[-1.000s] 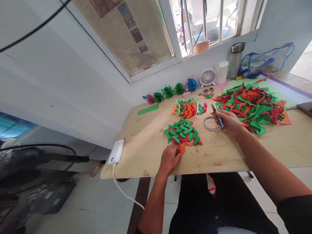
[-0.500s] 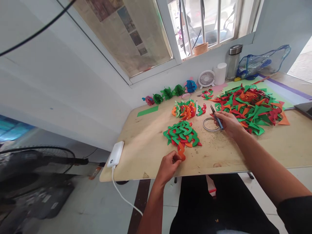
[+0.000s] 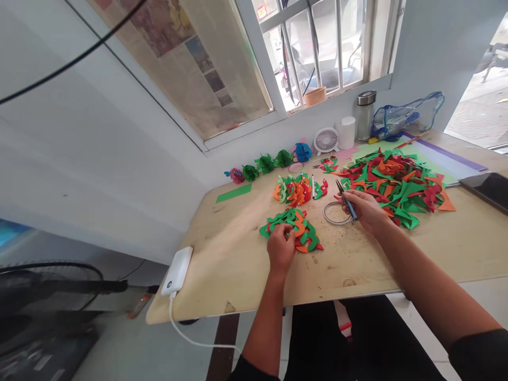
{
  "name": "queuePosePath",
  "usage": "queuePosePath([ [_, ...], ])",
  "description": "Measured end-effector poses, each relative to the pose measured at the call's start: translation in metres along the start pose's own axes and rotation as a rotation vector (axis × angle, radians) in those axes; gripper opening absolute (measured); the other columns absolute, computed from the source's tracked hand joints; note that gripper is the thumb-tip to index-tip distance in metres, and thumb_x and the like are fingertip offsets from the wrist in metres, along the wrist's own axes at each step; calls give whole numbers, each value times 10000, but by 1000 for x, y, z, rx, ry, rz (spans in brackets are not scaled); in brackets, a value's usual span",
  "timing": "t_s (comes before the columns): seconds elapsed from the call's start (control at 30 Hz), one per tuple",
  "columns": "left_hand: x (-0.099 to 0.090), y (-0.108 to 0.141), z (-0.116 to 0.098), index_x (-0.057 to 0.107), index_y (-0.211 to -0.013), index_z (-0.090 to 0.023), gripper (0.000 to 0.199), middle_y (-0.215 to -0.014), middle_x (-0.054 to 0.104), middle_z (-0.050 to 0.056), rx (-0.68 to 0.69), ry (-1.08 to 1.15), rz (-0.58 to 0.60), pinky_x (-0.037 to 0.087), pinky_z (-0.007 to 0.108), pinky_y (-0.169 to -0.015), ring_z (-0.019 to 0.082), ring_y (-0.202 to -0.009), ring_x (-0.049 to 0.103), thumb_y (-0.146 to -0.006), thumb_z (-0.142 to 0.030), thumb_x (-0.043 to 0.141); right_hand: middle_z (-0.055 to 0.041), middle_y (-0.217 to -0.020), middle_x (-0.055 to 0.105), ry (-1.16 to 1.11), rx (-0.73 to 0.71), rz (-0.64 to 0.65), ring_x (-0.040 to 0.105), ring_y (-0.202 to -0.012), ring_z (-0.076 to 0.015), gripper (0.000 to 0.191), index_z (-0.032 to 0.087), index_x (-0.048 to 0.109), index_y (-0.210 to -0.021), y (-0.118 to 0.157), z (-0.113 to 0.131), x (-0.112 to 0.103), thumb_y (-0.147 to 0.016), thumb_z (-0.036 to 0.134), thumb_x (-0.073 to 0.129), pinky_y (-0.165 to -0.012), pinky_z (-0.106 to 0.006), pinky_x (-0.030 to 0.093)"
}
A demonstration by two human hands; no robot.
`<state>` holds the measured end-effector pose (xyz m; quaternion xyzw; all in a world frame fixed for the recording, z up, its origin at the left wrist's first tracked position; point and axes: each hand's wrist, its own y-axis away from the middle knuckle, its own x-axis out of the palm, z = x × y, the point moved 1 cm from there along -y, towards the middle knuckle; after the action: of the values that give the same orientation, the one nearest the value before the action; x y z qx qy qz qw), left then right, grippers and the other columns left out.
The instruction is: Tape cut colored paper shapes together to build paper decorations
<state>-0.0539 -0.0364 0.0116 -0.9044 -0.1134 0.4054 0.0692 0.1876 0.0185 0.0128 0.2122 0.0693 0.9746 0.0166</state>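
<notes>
On the left of the table [image 3: 210,264], a white power bank [image 3: 177,271] lies near the edge, with a green paper strip [image 3: 234,193] farther back. The left hand [image 3: 281,246] is over the near heap of curved cutouts [image 3: 313,242], its fingertips curled against a wavy orange piece [image 3: 300,224] on top; the fingers hide the contact, so I can't tell if they pinch it or have let go. The step in hand looks like handling single cutouts at this heap, the orange one being laid or adjusted. Just behind is a second group of cutouts [image 3: 298,193], with a white pen [image 3: 313,187] beside it. Freeing the left hand calls for a light, upward release, so that the loose pieces don't drag. Next comes a thin ring [image 3: 326,216] lying flat, then the right hand [image 3: 367,210], closed around a slim pointed tool [image 3: 351,208], probably small snips, its tips aimed away from the body. Beside it spreads the big, tangled heap of red, green and orange paper [image 3: 400,185]; reaching in there with the tool calls for care over snagging.
</notes>
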Motion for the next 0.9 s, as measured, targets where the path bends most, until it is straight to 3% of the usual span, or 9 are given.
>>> queuePosePath([
  [0.2,45,7,-55,637,-926,-188,149,-995,634,96,426,-269,250,388,415,-906,252,-1006,513,-824,-215,532,-17,-665,657,-70,5,-32,545,-485,-79,333,165,655,-796,3,5,1,-573,367,799,-425,-181,440],
  [0.33,74,-1,-73,615,-964,-182,169,-1083,594,131,533,-384,305,365,453,-884,286,-1066,459,-827,-196,518,-13,-665,661,-99,-23,-40,546,-491,-85,334,173,655,-790,2,6,0,-570,379,798,-438,-193,447],
  [0.43,86,-6,-71,599,-909,-184,157,-1039,595,128,534,-418,329,374,439,-852,274,-1047,466,-841,-134,466,-8,-669,659,-105,-61,-40,554,-503,-88,344,177,653,-816,2,6,-1,-583,393,787,-449,-197,448],
  [0.57,84,-11,-66,573,-854,-200,93,-1027,611,100,485,-279,311,380,416,-872,257,-1055,483,-832,-147,500,1,-692,653,-105,-141,-59,554,-518,-84,297,195,639,-808,4,10,-2,-627,399,757,-480,-202,459],
  [0.77,62,-19,-60,508,-843,-196,61,-872,642,51,202,367,263,438,315,-779,179,-851,589,-853,-242,469,17,-703,635,-226,-254,-152,551,-558,-89,260,216,624,-766,7,20,-5,-624,393,753,-513,-210,464],
  [0.9,54,-23,-56,479,-855,-186,120,-764,624,30,144,714,297,445,281,-749,152,-771,593,-852,-305,466,3,-709,627,-168,-182,-61,545,-573,-99,244,213,629,-799,8,16,-1,-657,381,734,-517,-215,457],
])
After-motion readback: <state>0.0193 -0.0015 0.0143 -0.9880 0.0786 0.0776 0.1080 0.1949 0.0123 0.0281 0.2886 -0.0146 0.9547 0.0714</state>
